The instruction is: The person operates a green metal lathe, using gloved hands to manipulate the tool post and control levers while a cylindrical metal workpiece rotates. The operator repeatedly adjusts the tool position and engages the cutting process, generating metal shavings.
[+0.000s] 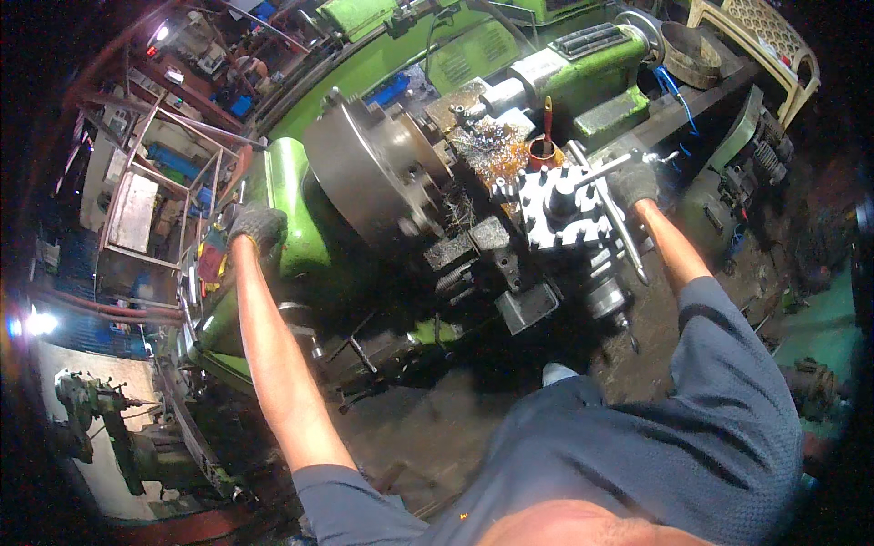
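Two gloved hands: left hand (258, 225) closed on green lathe (300, 218), right hand (633, 183) gripping handle (601, 169); cluttered dim workshop.

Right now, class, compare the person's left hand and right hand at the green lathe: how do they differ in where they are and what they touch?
The left hand reaches far out to the lathe headstock, beside the big grey chuck; the right hand is at the tool post. The left hand rests on the green casing, while the right hand grips a long metal handle. Both wear dark knit gloves, with bare forearms.
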Motion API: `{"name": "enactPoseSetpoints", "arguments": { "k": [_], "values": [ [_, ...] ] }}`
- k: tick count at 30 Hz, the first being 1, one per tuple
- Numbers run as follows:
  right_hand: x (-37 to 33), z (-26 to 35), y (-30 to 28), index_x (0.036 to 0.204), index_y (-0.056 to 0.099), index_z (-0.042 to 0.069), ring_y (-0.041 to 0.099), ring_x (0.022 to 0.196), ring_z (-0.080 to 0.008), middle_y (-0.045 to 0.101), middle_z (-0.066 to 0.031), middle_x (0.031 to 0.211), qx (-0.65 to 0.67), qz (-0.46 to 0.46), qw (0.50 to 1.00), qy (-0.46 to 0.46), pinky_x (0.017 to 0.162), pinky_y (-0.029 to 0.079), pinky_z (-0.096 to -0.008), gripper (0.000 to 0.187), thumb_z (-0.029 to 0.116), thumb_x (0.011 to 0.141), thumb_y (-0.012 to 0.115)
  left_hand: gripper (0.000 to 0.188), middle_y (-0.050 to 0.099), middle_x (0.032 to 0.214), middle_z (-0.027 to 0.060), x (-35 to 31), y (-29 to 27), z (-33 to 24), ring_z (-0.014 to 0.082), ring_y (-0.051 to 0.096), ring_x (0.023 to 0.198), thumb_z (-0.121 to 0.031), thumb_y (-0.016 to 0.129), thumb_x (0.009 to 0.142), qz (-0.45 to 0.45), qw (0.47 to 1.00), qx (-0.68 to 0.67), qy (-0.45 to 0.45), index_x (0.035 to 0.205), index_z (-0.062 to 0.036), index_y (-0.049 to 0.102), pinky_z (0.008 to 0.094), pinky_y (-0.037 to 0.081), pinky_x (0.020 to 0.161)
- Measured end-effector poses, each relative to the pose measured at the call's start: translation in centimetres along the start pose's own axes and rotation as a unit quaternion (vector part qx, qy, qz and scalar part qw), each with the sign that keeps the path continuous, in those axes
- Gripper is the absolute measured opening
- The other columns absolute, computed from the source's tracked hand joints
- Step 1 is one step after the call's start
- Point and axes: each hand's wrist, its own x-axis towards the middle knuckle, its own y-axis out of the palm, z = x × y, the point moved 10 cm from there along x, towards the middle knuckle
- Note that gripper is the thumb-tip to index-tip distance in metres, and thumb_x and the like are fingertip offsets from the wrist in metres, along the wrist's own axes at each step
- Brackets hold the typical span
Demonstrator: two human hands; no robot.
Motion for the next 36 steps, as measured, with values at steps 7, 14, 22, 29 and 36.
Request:
{"name": "enactPoseSetpoints", "arguments": {
  "k": [7,14,22,29,36],
  "values": [
    [-0.2,0.0,0.4,0.098,0.075,0.01,0.071,0.093,-0.034,0.073,-0.0183,0.102,-0.046,0.001,0.998,-0.032,0.083,0.052,-0.0471,0.042,0.038,0.097,0.043,0.015,0.076,0.094,0.0138,0.0,-1.5,-2.0,0.031,0.075,0.087,-0.016,0.072,0.076,0.011,0.997,0.06,0.041,0.088,-0.0138,0.08,0.0461,0.056,0.069],
    [-1.0,0.3,-1.7,0.097,0.076,0.011,0.07,0.092,-0.0361,0.073,-0.0181,0.099,-0.026,0.026,0.999,-0.006,0.084,0.053,-0.0469,0.042,0.041,0.094,0.046,0.013,0.076,0.092,0.0137,-0.1,-2.7,-2.0,0.0303,0.075,0.085,-0.015,0.074,0.075,-0.022,0.998,0.058,0.028,0.086,-0.0139,0.08,0.0452,0.057,0.068],
    [-0.6,0.5,-1.3,0.096,0.076,0.009,0.071,0.091,-0.0355,0.073,-0.0191,0.099,-0.019,0.036,0.999,-0.006,0.084,0.054,-0.0465,0.044,0.04,0.095,0.045,0.012,0.076,0.09,0.0138,-0.3,-2.2,-2.0,0.0312,0.075,0.083,-0.013,0.071,0.077,-0.053,0.995,0.073,0.045,0.086,-0.0128,0.079,0.0443,0.057,0.065],
    [0.0,-0.7,0.6,0.095,0.076,0.008,0.071,0.089,-0.0355,0.073,-0.0204,0.095,-0.044,0.015,0.999,-0.01,0.08,0.055,-0.0458,0.04,0.038,0.093,0.049,0.012,0.075,0.09,0.0159,-0.2,-2.9,-1.7,0.0324,0.075,0.083,-0.014,0.07,0.079,-0.051,0.997,0.057,0.024,0.087,-0.0126,0.079,0.0441,0.057,0.065],
    [-0.7,0.6,-1.4,0.093,0.076,0.009,0.072,0.088,-0.0345,0.073,-0.0185,0.096,-0.034,0.02,0.999,-0.019,0.08,0.055,-0.0451,0.034,0.034,0.091,0.052,0.014,0.075,0.086,0.0157,-0.1,-2.2,-1.8,0.0324,0.074,0.079,-0.014,0.066,0.078,-0.059,0.995,0.069,0.043,0.083,-0.0125,0.079,0.0446,0.057,0.066]
  ]
}}
